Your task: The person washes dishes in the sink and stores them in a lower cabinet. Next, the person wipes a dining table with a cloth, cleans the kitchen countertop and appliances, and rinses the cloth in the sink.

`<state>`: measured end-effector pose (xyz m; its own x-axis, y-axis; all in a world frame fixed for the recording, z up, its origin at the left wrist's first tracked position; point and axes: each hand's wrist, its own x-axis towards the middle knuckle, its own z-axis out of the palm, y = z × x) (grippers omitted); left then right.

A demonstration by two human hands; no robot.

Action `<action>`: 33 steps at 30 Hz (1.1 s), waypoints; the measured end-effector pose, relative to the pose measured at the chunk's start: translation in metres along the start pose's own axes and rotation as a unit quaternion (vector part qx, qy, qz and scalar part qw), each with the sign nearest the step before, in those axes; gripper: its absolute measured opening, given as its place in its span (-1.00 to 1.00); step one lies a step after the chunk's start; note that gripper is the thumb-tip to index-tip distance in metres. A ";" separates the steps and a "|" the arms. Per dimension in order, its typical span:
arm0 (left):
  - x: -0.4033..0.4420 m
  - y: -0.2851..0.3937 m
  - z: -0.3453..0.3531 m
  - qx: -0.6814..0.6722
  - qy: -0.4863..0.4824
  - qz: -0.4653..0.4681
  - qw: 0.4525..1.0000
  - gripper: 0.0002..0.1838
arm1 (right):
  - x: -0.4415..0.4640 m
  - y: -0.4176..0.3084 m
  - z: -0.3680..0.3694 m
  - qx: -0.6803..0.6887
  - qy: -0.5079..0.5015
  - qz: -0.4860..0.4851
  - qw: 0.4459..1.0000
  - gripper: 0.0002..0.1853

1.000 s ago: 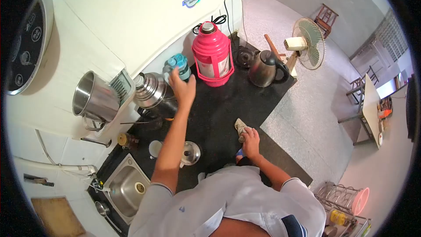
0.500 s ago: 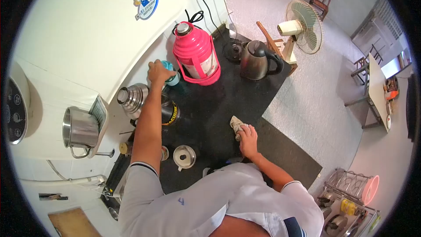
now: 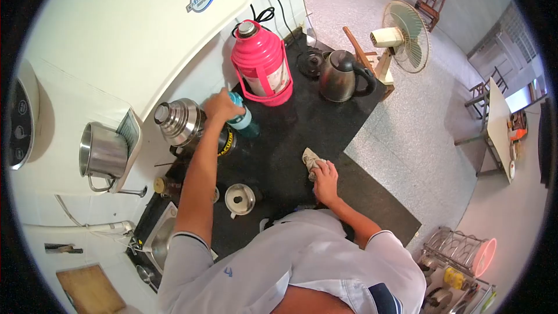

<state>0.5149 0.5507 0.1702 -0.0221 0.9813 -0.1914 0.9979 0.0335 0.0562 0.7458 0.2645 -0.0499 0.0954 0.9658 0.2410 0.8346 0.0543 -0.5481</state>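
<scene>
My left hand [image 3: 220, 106] is closed round the top of a teal bottle [image 3: 243, 120], which stands tilted a little over the black counter [image 3: 273, 157]. Just behind it is a pink thermos flask [image 3: 261, 64]; to its left is a steel and black vacuum flask [image 3: 185, 123], partly behind my forearm. My right hand [image 3: 325, 179] grips a crumpled beige cloth [image 3: 310, 161] on the counter near its front edge. A small lidded pot [image 3: 239, 199] sits between my arms.
A kettle [image 3: 339, 75] stands at the counter's far right corner, with a fan [image 3: 407, 38] beyond. At the left are a steel pot [image 3: 103, 150], a brown jar [image 3: 165, 186] and a sink [image 3: 161, 238]. A dish rack [image 3: 450, 250] is at the lower right.
My left hand reached the teal bottle, closed on it and brought it forward from beside the wall. My right hand has stayed on the cloth. The view has shifted.
</scene>
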 end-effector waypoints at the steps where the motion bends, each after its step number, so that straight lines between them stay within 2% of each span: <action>1: -0.015 0.004 0.000 -0.005 -0.001 0.017 1.000 -0.19 | 0.000 0.000 0.000 0.000 -0.002 -0.002 1.000 -0.57; 6: -0.095 0.005 0.022 -0.013 0.037 0.060 0.997 -0.25 | 0.013 0.000 -0.003 0.001 -0.013 -0.015 1.000 -0.57; 10: -0.139 -0.014 0.031 -0.026 0.033 0.044 0.998 -0.26 | 0.034 -0.005 0.005 -0.026 -0.003 -0.036 0.999 -0.64; 13: -0.153 -0.027 0.031 -0.035 0.039 0.034 0.998 -0.27 | 0.070 -0.022 0.017 -0.060 -0.089 -0.140 0.984 -0.70; 19: -0.159 -0.035 0.036 -0.045 0.057 0.028 0.997 -0.28 | 0.152 -0.067 0.098 -0.093 -0.102 -0.249 0.959 -0.59; 24: -0.160 -0.035 0.034 -0.052 0.037 0.021 0.998 -0.28 | 0.218 -0.110 0.151 -0.102 -0.092 -0.287 0.948 -0.57; 26: -0.157 -0.036 0.033 -0.044 0.040 0.023 0.998 -0.27 | 0.245 -0.119 0.170 -0.091 -0.138 -0.360 0.918 -0.54; 27: -0.156 -0.036 0.031 -0.052 0.030 0.026 0.998 -0.30 | 0.260 -0.124 0.171 -0.103 -0.129 -0.384 0.908 -0.53; 28: -0.157 -0.037 0.032 -0.060 0.017 0.027 0.998 -0.32 | 0.274 -0.124 0.187 -0.102 -0.131 -0.383 0.909 -0.53; 29: -0.156 -0.041 0.039 -0.064 0.057 0.050 0.995 -0.34 | 0.288 -0.119 0.215 -0.072 -0.126 -0.266 0.953 -0.54; 30: -0.156 -0.043 0.040 -0.062 0.054 0.049 0.995 -0.34 | 0.298 -0.117 0.232 -0.041 -0.118 -0.144 0.982 -0.56; 31: -0.156 -0.042 0.039 -0.063 0.065 0.056 0.994 -0.33 | 0.305 -0.123 0.227 -0.038 -0.120 -0.143 0.982 -0.56; 33: -0.156 -0.040 0.038 -0.063 0.073 0.063 0.993 -0.32 | 0.311 -0.127 0.222 -0.113 0.023 -0.039 0.993 -0.55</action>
<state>0.4804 0.3893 0.1607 0.0849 0.9959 -0.0321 0.9777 -0.0771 0.1956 0.5494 0.6141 -0.0833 0.0463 0.9482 0.3141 0.9406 0.0645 -0.3334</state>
